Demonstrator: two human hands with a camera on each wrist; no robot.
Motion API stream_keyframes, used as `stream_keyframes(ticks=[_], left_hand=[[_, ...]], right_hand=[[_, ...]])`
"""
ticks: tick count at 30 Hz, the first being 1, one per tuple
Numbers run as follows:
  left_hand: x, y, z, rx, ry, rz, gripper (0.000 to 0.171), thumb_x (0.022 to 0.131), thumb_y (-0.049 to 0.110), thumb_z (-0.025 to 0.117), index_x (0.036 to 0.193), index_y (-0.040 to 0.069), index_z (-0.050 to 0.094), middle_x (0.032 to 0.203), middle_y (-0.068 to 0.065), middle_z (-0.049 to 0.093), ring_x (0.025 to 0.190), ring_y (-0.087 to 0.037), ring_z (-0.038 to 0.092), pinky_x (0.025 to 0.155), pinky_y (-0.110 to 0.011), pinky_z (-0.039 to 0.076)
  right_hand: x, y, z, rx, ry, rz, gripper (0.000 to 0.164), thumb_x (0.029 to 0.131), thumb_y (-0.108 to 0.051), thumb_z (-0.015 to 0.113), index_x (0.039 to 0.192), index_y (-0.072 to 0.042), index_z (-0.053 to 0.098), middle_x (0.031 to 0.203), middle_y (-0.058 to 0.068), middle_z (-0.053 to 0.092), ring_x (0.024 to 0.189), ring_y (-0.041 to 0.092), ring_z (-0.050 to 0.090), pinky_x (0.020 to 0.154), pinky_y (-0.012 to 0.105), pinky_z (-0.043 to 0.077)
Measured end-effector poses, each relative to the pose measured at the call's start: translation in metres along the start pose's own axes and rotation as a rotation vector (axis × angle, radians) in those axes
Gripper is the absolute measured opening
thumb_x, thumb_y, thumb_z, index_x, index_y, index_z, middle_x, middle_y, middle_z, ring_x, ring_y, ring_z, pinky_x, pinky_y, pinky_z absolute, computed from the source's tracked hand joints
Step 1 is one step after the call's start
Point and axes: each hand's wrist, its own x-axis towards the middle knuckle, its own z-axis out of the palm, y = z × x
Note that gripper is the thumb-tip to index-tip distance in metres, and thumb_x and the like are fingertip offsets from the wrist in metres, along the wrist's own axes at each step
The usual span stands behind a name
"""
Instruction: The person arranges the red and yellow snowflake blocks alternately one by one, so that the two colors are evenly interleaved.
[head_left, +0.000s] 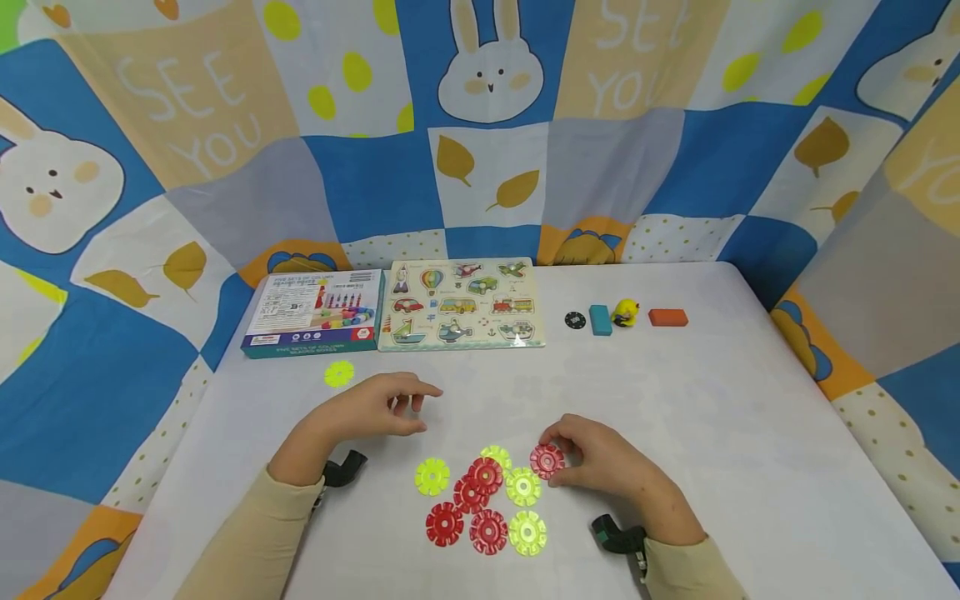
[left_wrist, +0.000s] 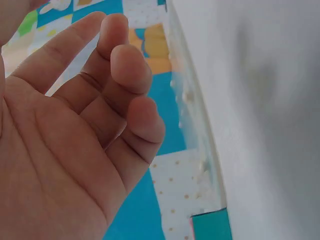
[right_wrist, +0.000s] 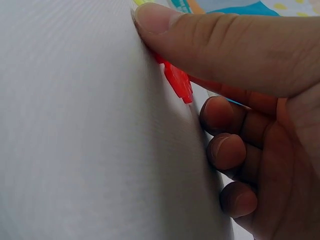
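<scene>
My right hand (head_left: 603, 457) pinches a red notched disc (head_left: 547, 461) between thumb and fingers, low over the white table. In the right wrist view, part of that red disc (right_wrist: 177, 82) shows beneath the thumb. My left hand (head_left: 378, 406) hovers with loosely bent fingers and holds nothing; its palm (left_wrist: 60, 150) is bare in the left wrist view. Between the hands lie several red discs (head_left: 488, 532), two of them overlapping, and several yellow-green discs (head_left: 527, 533). One yellow disc (head_left: 495, 457) is partly covered by a red one.
Beyond my left hand lies a lone yellow disc (head_left: 339, 373). A flat box (head_left: 311, 312) and a vehicle picture board (head_left: 461, 304) sit along the back. To their right are a black chip (head_left: 575, 320), a blue block (head_left: 600, 320), a yellow duck (head_left: 626, 312) and an orange block (head_left: 668, 317).
</scene>
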Motion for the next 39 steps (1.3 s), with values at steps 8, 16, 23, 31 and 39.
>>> stream_keyframes(ticks=[8, 16, 23, 31, 39], left_hand=[[-0.012, -0.039, -0.026, 0.05, 0.139, -0.186, 0.049, 0.082, 0.03, 0.073, 0.128, 0.02, 0.059, 0.093, 0.0, 0.056, 0.083, -0.02, 0.05, 0.062, -0.032, 0.046], [-0.037, -0.092, -0.055, 0.098, 0.219, -0.497, 0.064, 0.08, 0.04, 0.074, 0.136, 0.021, 0.051, 0.106, -0.006, 0.05, 0.098, -0.026, 0.045, 0.075, -0.037, 0.045], [-0.039, -0.11, -0.054, 0.072, 0.213, -0.518, 0.067, 0.079, 0.041, 0.074, 0.137, 0.018, 0.05, 0.11, -0.008, 0.048, 0.105, -0.028, 0.042, 0.09, -0.049, 0.041], [-0.04, -0.12, -0.055, 0.023, 0.255, -0.541, 0.064, 0.077, 0.044, 0.075, 0.133, 0.02, 0.054, 0.107, -0.009, 0.047, 0.104, -0.028, 0.041, 0.086, -0.042, 0.04], [-0.04, -0.125, -0.054, 0.001, 0.278, -0.526, 0.063, 0.075, 0.045, 0.076, 0.13, 0.02, 0.056, 0.112, -0.008, 0.047, 0.105, -0.028, 0.041, 0.092, -0.047, 0.039]], right_hand=[[-0.001, -0.001, 0.0, -0.011, 0.01, -0.001, 0.045, 0.066, -0.042, 0.084, 0.104, -0.031, 0.063, 0.084, -0.012, 0.052, 0.077, 0.008, 0.048, 0.065, 0.024, 0.044], [0.0, -0.001, 0.0, -0.024, 0.002, 0.011, 0.044, 0.065, -0.041, 0.084, 0.102, -0.028, 0.063, 0.083, -0.012, 0.052, 0.076, 0.007, 0.048, 0.066, 0.025, 0.043], [0.002, -0.005, 0.002, -0.019, 0.01, 0.092, 0.045, 0.063, -0.039, 0.086, 0.099, -0.026, 0.062, 0.082, -0.011, 0.052, 0.077, 0.009, 0.048, 0.069, 0.027, 0.045], [0.009, -0.017, 0.005, -0.016, 0.041, 0.315, 0.05, 0.056, -0.036, 0.09, 0.091, -0.02, 0.059, 0.086, -0.006, 0.054, 0.081, 0.015, 0.049, 0.073, 0.033, 0.049], [-0.002, -0.021, -0.004, 0.173, 0.111, 0.302, 0.027, 0.072, -0.025, 0.083, 0.087, -0.021, 0.062, 0.077, -0.005, 0.058, 0.069, 0.015, 0.054, 0.061, 0.028, 0.047]])
